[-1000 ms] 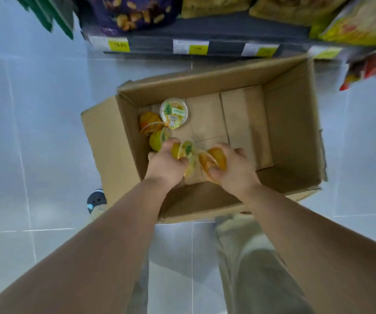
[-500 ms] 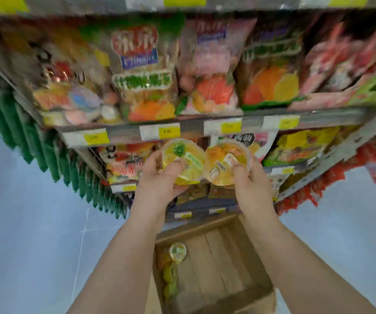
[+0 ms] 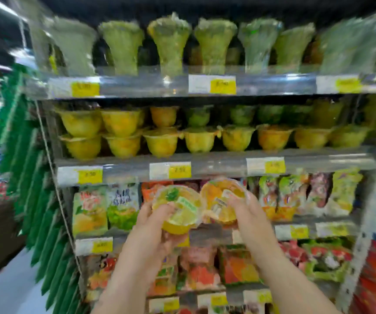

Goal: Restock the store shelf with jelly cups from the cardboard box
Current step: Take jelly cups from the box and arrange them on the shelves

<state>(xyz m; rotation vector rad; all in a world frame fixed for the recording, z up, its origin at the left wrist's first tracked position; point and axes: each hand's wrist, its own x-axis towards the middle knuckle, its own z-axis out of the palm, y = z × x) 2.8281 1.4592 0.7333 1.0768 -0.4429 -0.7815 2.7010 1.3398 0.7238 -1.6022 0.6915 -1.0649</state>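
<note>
At lower centre of the frame, the left hand (image 3: 157,225) has its fingers wrapped around a yellow jelly cup (image 3: 179,209); just right, the right hand (image 3: 247,214) clasps an orange jelly cup (image 3: 222,200). Both sit below the jelly-cup shelf (image 3: 216,163). Best to lift each cup upright and set it on the 2-high stacks without tipping them.

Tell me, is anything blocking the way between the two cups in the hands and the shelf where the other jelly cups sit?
Nothing visible stands between. The left hand holds a yellow jelly cup and the right hand an orange jelly cup, both below the jelly shelf. That shelf's front row looks full; the second tier has gaps at the right.
</note>
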